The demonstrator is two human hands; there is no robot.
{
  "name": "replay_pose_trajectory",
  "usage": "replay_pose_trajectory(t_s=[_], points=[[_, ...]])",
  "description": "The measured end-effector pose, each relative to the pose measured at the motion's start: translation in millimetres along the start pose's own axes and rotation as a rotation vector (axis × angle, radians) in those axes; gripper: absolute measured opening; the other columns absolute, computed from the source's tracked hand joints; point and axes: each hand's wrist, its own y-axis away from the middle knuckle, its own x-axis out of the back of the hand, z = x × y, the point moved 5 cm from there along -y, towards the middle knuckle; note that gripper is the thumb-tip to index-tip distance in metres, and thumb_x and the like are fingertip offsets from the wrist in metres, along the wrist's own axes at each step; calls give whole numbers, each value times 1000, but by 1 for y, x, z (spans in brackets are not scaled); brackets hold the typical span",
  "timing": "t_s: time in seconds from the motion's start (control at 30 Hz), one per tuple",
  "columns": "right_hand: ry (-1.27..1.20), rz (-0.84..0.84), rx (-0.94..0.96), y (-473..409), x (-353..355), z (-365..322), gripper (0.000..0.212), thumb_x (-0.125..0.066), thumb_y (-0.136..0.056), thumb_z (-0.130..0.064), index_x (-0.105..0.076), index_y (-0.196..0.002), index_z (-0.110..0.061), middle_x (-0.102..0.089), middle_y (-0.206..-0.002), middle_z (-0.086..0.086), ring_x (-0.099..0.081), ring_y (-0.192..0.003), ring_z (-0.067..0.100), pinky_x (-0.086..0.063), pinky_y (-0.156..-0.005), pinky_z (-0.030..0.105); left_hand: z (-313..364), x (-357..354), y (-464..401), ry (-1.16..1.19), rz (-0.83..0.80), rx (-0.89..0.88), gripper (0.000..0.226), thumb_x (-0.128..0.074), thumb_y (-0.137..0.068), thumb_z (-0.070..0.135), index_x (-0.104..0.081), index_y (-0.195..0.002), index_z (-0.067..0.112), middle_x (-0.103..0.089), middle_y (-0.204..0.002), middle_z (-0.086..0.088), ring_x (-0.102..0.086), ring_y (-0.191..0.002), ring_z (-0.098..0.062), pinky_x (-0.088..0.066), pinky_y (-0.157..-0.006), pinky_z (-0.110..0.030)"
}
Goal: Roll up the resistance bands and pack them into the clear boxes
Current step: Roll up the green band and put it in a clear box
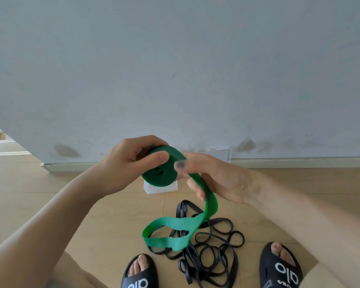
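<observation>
Both hands grip green band point(176, 221) — left hand point(123, 165) pinches roll, right hand point(214, 179) tail; black bands point(212, 252) tangled betw. slippers point(140, 275).

White letters reading "alo" stood across the strap of each black slide sandal: on the left sandal point(139, 275) partly cut by the frame edge, on the right sandal point(283, 269) whole, with smaller unreadable lettering beside it.

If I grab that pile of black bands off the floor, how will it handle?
Probably floppy: the black bands lie in loose, limp loops. Likely to snag, since the loops overlap and the green band tail drapes across them. Seemingly light, being thin strips.
</observation>
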Motion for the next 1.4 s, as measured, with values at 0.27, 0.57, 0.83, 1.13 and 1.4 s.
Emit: replay_pose_trajectory(t_s=[0.27,0.57,0.83,1.13,1.4], points=[[-234,-8,-55,-4,-4,-1,46,-59,-92,-54,-63,-122,-18,-75,-120,14,-30,-35,6,-27,-47,20,3,0,0,55,13,-37,35,-62,-86,54,-72,-107,29,-77,-99,2,-72,-94,-19,-57,-83,-35],[206,172,-114,-5,-4,5,66,-68,-85,-65,-64,-108,-3,-64,-67,-5,-52,-54,13,-44,-53,27,7,-21,6,-391,-155,-110,37,-64,-78,64,-67,-103,38,-69,-93,18,-65,-90,-8,-53,-79,-35],[-22,-54,-76,2,-8,-10,24,-54,-101,-40,-70,-100,-23,-66,-76,-13,-56,-63,3,-47,-62,23,12,-16,4,-158,-164,-173,18,-71,-87,39,-69,-103,29,-72,-92,5,-67,-89,-22,-54,-82,-34],[325,186,-69,-6,3,-2,79,-64,-70,-80,-59,-118,-18,-76,-85,6,-67,-68,18,-56,-72,38,11,-19,3,-276,-147,-205,25,-66,-87,51,-71,-104,33,-73,-92,9,-69,-88,-18,-55,-74,-42],[728,421,336,15,16,-38,28,-82,-80,-50,-70,-96,-30,-70,-73,-7,-60,-60,8,-41,-54,22,0,7,0,-100,-88,-102,29,-67,-87,48,-72,-101,23,-71,-87,-2,-68,-83,-23,-57,-77,-43]])
